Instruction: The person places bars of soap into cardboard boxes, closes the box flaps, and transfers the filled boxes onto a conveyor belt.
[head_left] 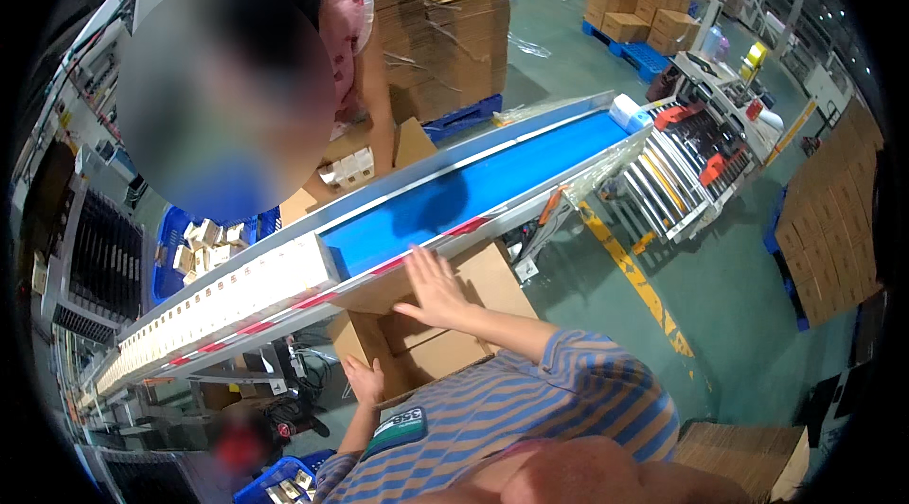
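An open cardboard carton (431, 360) stands right in front of me, against the near side of the conveyor, and its inside looks bare. My right hand (434, 294) is over the carton's far flap, palm down with fingers spread toward the conveyor edge. Beside the carton's left wall is my left hand (364, 379), fingers stretched upward and thumb apart; whether it presses on the cardboard I cannot tell. A long row of small white boxes (241, 288) fills the left part of the blue conveyor belt (454, 204).
Across the conveyor a person (355, 50) reaches into another carton (414, 144) with white boxes. Blue baskets of small boxes (204, 248) (292, 490) stand at left. Flattened cardboard stacks (464, 31) lie behind. Rollers (663, 182) continue at right; a carton pallet (824, 229) stands beyond.
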Available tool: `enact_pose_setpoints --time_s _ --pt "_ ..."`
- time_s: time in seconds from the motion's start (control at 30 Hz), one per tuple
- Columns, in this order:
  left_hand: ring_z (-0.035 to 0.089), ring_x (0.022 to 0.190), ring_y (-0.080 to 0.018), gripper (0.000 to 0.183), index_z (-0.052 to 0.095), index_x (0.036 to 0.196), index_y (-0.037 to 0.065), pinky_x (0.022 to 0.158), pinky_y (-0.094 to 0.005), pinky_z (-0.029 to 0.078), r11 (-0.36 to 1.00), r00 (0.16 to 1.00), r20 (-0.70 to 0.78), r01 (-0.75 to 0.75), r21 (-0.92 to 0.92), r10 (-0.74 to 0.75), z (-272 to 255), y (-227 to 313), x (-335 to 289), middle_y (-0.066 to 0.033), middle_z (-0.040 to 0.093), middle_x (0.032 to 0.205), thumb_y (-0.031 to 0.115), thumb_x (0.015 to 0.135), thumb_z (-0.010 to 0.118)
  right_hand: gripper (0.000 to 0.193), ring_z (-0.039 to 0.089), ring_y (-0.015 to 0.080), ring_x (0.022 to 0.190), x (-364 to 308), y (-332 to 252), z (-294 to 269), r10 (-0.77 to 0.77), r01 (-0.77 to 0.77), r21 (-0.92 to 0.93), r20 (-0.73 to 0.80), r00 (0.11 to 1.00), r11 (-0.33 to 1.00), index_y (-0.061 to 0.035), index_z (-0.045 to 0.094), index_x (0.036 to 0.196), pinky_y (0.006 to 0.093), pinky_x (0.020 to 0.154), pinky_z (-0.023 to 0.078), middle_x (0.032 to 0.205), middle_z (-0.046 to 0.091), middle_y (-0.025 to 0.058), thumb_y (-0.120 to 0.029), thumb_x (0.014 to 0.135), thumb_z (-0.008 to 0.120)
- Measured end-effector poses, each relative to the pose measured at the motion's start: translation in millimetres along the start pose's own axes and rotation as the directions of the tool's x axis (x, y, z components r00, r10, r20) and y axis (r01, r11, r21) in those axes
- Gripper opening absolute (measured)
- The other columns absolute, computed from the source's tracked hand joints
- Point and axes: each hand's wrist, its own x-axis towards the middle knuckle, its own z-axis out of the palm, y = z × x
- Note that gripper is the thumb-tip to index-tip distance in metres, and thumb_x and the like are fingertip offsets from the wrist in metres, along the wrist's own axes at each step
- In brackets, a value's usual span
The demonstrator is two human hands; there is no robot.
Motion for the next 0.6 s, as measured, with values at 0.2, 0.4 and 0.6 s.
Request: enact_pose_setpoints --time_s 0.2,0.4,0.6 --pt "0.029 0.128 -0.0435 0.078 0.025 0.134 -0.013 0.109 -0.0419 0.025 1.0 1.0 0.002 0.002 0.011 -0.002 4 -9 -1 -0.0341 0.03 0.137 0.031 0.082 0.063 0.091 0.016 0.0364 0.137 -84 75 78 0.435 -0.404 -0.165 0.248 0.866 0.899 0.0023 0.015 0.142 0.0501 0.108 0.022 0.148 0.015 0.0224 -0.033 0.076 0.068" --pt "0.028 0.129 -0.0425 0.078 0.025 0.135 -0.012 0.109 -0.0415 0.024 0.998 0.999 0.028 0.046 -0.031 -0.045 -3 -4 -1 -0.0331 0.029 0.137 0.029 0.081 0.064 0.085 0.017 0.0358 0.137 -84 84 92 0.447 -0.45 -0.055 0.27 0.852 0.891 0.0001 0.013 0.143 0.049 0.11 0.02 0.148 0.015 0.0223 -0.019 0.078 0.064" --pt "0.028 0.129 -0.0431 0.077 0.026 0.133 -0.015 0.109 -0.0429 0.023 0.998 0.999 -0.016 -0.032 -0.047 0.031 -1 -5 0 -0.0337 0.029 0.137 0.027 0.081 0.064 0.083 0.015 0.0329 0.138 -87 92 103 0.47 -0.485 0.006 0.238 0.85 0.875 -0.0041 0.013 0.144 0.0477 0.11 0.019 0.15 0.015 0.0167 -0.019 0.08 0.063"
